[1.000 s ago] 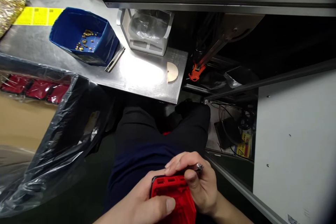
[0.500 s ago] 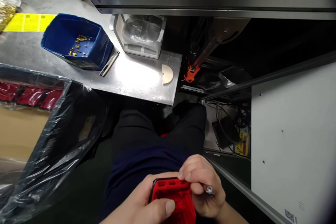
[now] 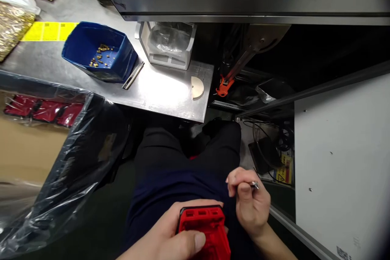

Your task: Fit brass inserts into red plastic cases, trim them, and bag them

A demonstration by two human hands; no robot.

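Low in the view, my left hand grips a red plastic housing with a black rim, its thumb over the near side and its open hollow facing up. Three small rectangular slots line the housing's upper edge. To the right, apart from the housing, my right hand is closed around a small metal tool; only its shiny tip shows past the fingers. The rest of that tool is hidden in the hand.
A metal table bears a blue bin with small brass pieces, a pen-like tool, a grey bin and a half-round disc. Bagged red parts lie in a lined box at left. A white panel stands right.
My right hand has moved right, away from the red housing, with the metal tool still in it. My left hand keeps its hold on the housing. The view has shifted slightly.
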